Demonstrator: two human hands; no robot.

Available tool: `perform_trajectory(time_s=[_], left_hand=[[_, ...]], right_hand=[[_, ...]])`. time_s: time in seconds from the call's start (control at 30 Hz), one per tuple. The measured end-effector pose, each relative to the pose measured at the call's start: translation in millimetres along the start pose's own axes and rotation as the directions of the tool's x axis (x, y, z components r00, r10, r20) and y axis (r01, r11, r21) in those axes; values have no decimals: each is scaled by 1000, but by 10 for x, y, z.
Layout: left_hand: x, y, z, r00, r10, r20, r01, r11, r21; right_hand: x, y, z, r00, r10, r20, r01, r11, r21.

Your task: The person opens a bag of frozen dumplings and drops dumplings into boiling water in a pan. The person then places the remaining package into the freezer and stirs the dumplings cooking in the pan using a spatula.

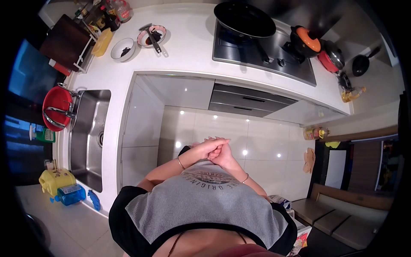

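My left hand (210, 147) and my right hand (221, 156) are clasped together in front of my body, over the grey shirt front (205, 201). The left lies partly across the right. Both are closed, and no object shows in either. Some of the fingers are hidden where the hands overlap. Below them is the tiled floor. The hands are apart from the counter and from everything on it.
On the counter (180, 51) stand a white bowl (123, 49), a patterned bowl (145, 38) with a spatula (153, 37) across it, and a stove (222, 47) bearing a black pan (245, 19). A sink (87, 137) and red basin (58, 103) are left.
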State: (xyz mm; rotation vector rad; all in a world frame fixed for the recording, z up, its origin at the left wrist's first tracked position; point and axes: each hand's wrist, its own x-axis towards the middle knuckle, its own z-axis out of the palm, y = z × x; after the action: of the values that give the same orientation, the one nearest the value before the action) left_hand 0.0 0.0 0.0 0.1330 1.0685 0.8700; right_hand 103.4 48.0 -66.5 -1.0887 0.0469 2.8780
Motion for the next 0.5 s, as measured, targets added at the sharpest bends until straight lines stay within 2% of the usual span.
perform_trajectory(time_s=[0.07, 0.17, 0.27, 0.37, 0.47, 0.5], left_hand=[[-15, 11, 10, 1000, 8, 8, -8, 1000, 4], [24, -10, 11, 1000, 1, 7, 0, 1000, -5], [1, -5, 18, 1000, -8, -7, 8, 1000, 4], [-16, 19, 33, 1000, -11, -22, 12, 1000, 10], [62, -37, -14, 1000, 4, 8, -4, 1000, -14], [64, -41, -17, 1000, 4, 8, -4, 1000, -12]], right_hand=[[-11, 28, 80, 989, -39, -142, 39, 999, 1], [7, -2, -3, 995, -24, -92, 23, 1000, -5], [60, -21, -192, 996, 16, 83, -14, 1000, -24], [-67, 21, 116, 985, -45, -170, 44, 999, -6], [-41, 20, -57, 982, -30, 189, 32, 999, -5], [-159, 46, 160, 996, -81, 41, 82, 996, -24]])
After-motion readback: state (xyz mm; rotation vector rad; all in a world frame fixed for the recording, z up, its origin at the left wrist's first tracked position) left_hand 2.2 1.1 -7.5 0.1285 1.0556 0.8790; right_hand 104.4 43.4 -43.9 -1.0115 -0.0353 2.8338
